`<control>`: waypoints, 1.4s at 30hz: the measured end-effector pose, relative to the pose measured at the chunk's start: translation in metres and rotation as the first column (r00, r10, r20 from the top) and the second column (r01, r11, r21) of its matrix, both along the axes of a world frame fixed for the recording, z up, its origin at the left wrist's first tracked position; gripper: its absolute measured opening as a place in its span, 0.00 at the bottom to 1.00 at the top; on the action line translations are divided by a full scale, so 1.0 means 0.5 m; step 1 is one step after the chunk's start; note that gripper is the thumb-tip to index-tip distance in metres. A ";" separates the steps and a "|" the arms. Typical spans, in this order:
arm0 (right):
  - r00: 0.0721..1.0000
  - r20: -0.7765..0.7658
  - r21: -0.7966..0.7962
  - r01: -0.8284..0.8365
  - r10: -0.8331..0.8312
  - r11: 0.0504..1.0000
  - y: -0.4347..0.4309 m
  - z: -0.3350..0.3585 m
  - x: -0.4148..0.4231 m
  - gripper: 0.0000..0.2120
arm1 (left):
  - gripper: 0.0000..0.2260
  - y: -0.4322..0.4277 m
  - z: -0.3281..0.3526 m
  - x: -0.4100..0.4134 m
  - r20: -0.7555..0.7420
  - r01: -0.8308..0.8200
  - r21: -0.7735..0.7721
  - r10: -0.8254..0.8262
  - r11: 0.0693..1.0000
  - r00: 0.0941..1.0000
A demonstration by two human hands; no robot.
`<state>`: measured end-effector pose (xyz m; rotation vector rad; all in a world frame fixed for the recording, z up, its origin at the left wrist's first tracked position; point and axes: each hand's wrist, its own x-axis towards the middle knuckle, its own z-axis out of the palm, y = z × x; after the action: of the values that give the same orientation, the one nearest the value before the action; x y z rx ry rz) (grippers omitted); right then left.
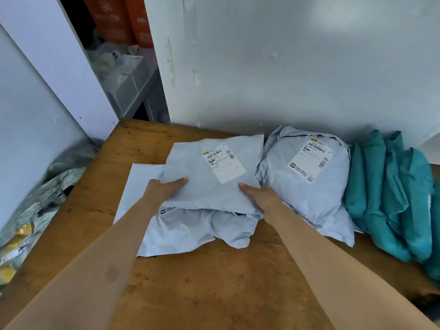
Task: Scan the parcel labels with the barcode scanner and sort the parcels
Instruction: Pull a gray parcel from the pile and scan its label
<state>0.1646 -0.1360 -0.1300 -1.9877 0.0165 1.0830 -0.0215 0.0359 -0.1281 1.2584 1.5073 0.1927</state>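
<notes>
While I watch remotely, top parcel (202, 189): label (225, 161) up, resting on a loose pile (190, 231) at the table (214, 282) centre, toward 12 o'clock.
Left hand (166, 186): thumb on top, grasping its 9 o'clock edge.
Right hand (259, 196): thumb on top, grasping its 3 o'clock edge.
Scanner: not in view.
Risk: the slick pile may slide; the neighbouring parcel (307, 177), just beside at 2 o'clock, invites a mix-up.

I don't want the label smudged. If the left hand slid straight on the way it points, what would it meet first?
Probably the white label on the grey parcel that the left hand grips, though depth is unclear.
</notes>
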 end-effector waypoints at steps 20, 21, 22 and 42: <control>0.998 -0.049 0.256 0.054 -0.043 0.965 -0.324 0.064 -0.155 0.31 | 0.26 -0.258 0.051 -0.143 0.536 0.322 -0.028 -0.258 0.946 0.804; 0.998 -0.051 0.249 0.054 -0.043 0.967 -0.358 0.062 -0.162 0.31 | 0.26 -0.289 0.047 -0.155 0.526 0.349 -0.024 -0.285 0.937 0.801; 0.997 -0.060 0.235 0.063 -0.050 0.970 -0.392 0.054 -0.169 0.31 | 0.26 -0.319 0.041 -0.165 0.516 0.361 -0.028 -0.295 0.932 0.804; 0.808 0.589 -0.216 0.163 -0.005 0.963 -0.803 -0.017 -0.083 0.19 | 0.18 -0.619 -0.107 -0.294 -0.018 0.302 0.066 -0.301 0.951 0.953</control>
<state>0.1231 -0.5377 -0.1386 -2.4611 -0.0856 0.3807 -0.1686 -0.2738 -0.1815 1.5278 1.3032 0.0382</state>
